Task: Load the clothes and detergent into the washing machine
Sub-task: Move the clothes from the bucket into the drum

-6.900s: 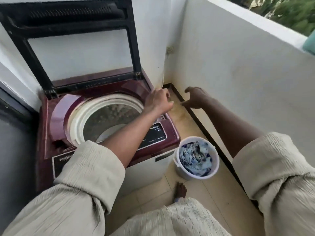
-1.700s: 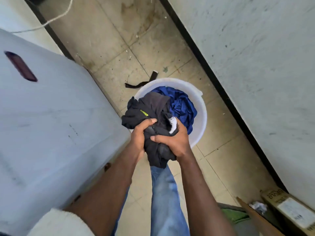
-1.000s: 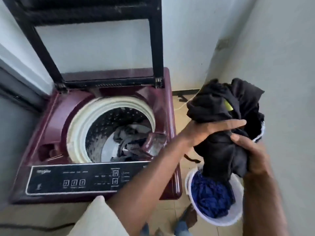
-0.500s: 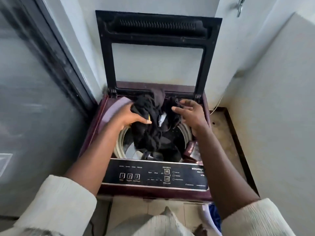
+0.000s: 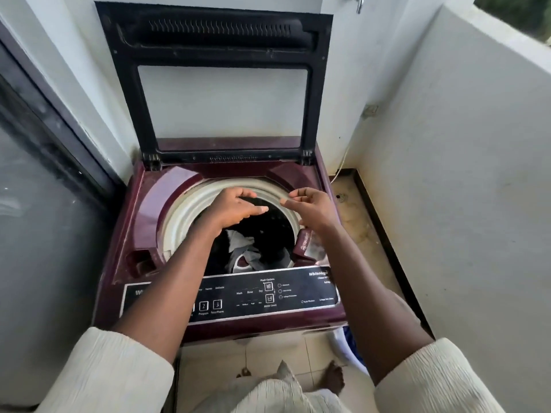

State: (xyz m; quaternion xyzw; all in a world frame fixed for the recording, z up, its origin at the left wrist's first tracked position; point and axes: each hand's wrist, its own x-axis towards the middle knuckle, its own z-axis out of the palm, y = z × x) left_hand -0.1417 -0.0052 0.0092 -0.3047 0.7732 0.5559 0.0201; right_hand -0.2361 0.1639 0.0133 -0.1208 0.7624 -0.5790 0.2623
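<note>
A maroon top-loading washing machine (image 5: 143, 210) stands in front of me with its black-framed lid (image 5: 214, 40) raised against the wall. Dark and grey clothes (image 5: 253, 251) lie inside the drum, below its pale rim (image 5: 182, 210). My left hand (image 5: 235, 208) and my right hand (image 5: 313, 207) hover side by side over the drum opening, fingers loosely spread, holding nothing. A small maroon compartment (image 5: 307, 245) sits at the drum's right edge. No detergent container is in view.
The black control panel (image 5: 268, 293) faces me at the machine's front. A white bucket with blue cloth (image 5: 343, 344) peeks out low right, mostly hidden by my right arm. White walls close in on the right and behind; a dark glass door (image 5: 44, 234) is on the left.
Both hands carried a dark bundle of clothes from the bucket up over the drum. The bundle has since dropped into the drum and both hands are empty.
</note>
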